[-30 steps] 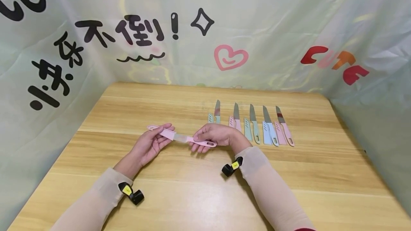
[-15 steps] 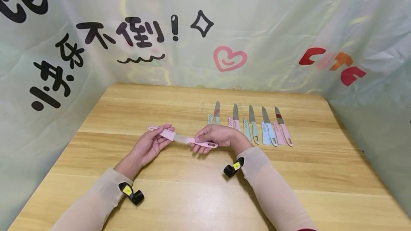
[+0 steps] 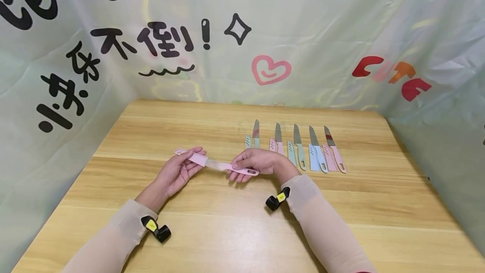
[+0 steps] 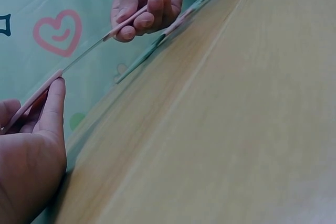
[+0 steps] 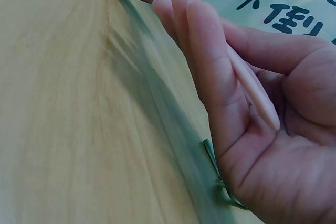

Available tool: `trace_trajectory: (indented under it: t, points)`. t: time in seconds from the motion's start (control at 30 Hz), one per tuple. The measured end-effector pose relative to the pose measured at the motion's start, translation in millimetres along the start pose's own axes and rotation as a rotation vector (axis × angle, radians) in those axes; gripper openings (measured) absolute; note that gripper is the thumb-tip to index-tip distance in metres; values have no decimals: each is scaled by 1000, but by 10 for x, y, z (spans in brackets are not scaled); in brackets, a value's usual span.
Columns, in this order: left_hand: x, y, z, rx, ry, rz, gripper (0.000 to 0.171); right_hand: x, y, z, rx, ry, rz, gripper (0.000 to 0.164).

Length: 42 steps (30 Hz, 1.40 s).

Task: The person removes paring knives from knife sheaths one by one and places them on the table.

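Above the table, my left hand [image 3: 177, 174] pinches a pink knife sheath [image 3: 197, 158] between thumb and fingers. My right hand [image 3: 259, 161] grips the pink handle of a knife [image 3: 248, 172], thumb on top and fingers beneath. The knife's tip end sits inside the sheath, while a stretch of bare blade [image 3: 216, 164] shows between the two hands. In the left wrist view, the sheath [image 4: 32, 100] and the knife [image 4: 84, 53] lie in one line. The right wrist view shows the handle [image 5: 254, 87] between thumb and fingers, its far part hidden by them.
Several knives lie in a row at the back right, each with its sheath at its left: a green knife [image 3: 298, 138], a blue knife [image 3: 318, 146] and a pink knife [image 3: 335, 151] among them. A printed curtain [image 3: 318, 24] stands behind the wooden table [image 3: 212, 231].
My right hand has shifted slightly to the right with the knife, and a little more blade shows outside the sheath. My left hand has stayed nearly still.
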State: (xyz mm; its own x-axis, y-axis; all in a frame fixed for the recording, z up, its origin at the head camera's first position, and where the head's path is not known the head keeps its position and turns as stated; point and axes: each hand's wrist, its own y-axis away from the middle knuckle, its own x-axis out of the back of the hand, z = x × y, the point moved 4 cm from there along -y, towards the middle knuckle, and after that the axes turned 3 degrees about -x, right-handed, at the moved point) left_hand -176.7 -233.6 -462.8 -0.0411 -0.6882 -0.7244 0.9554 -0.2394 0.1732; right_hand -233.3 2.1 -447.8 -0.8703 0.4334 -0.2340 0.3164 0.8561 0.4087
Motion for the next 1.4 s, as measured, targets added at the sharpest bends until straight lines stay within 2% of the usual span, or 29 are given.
trace_trajectory:
  t: [0.37, 1.4]
  points:
    - [38, -1, -23, -2, -2, -11, 28, 13, 33, 29, 1, 20, 8, 31]
    - [2, -8, 5, -12, 5, 7, 28, 25, 185, -52, 1, 55, 63, 31]
